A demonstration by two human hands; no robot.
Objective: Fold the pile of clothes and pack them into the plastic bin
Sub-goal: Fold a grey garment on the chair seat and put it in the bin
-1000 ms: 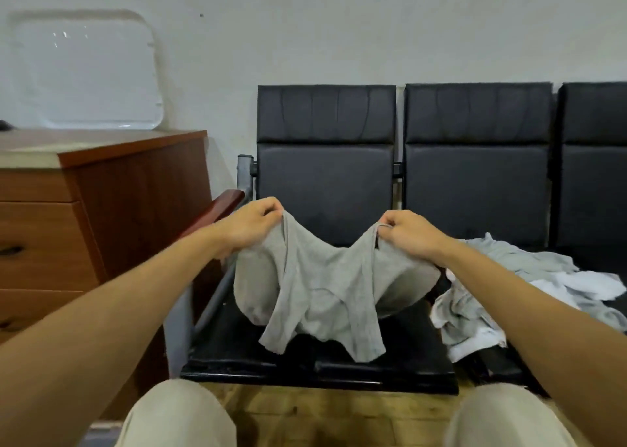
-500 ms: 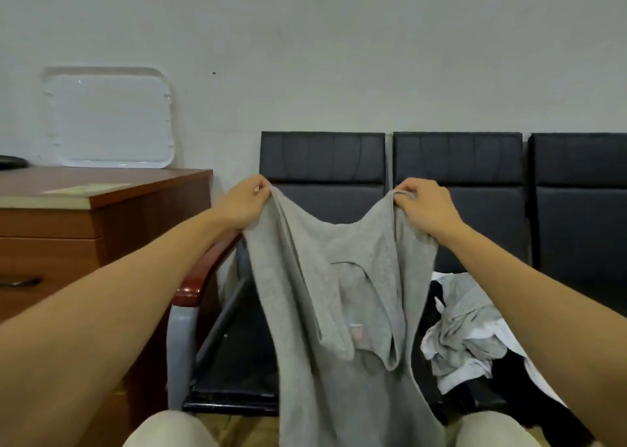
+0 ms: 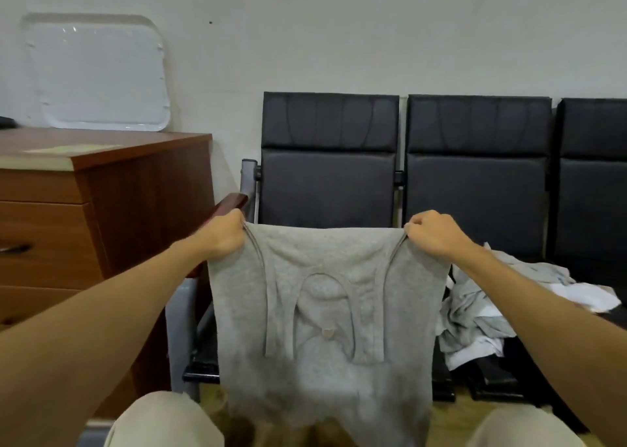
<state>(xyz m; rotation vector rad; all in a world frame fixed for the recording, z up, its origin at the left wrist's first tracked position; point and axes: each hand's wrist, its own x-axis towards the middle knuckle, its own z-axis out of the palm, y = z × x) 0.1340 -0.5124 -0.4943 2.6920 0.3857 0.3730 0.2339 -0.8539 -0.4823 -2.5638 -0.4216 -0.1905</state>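
Head view, seated position.

- Grey garment (image 3: 322,311): heathered knit, soft and matte, sleeveless cut with narrow ribbed edging. It is doubled over along its top edge, so the two shoulder straps and the arched neckline hang down the front face. A small pale label tab sits below the arch. The top edge is pulled straight and taut. The body hangs as a broad rectangle in front of the leftmost seat and falls between the knees (image 3: 163,419), which are in beige trousers.
- Left hand (image 3: 222,238): fingers curled, pinching the garment's upper left corner at the ribbed seam.
- Right hand (image 3: 434,233): fingers curled into a fist, pinching the upper right corner. The hands are well apart and level.
- Clothes pile (image 3: 481,314): crumpled pale grey and white fabric on the middle seat, just right of the held garment.
- Row of seats (image 3: 329,182): black padded leatherette with smooth panels, a metal frame and a reddish wooden armrest (image 3: 230,204).
- Wooden cabinet (image 3: 142,202): red-brown veneer with drawers, at left.
- Clear plastic piece (image 3: 98,73): rounded rectangle, glossy, leaning on the wall atop the cabinet. Bin or lid, cannot tell.
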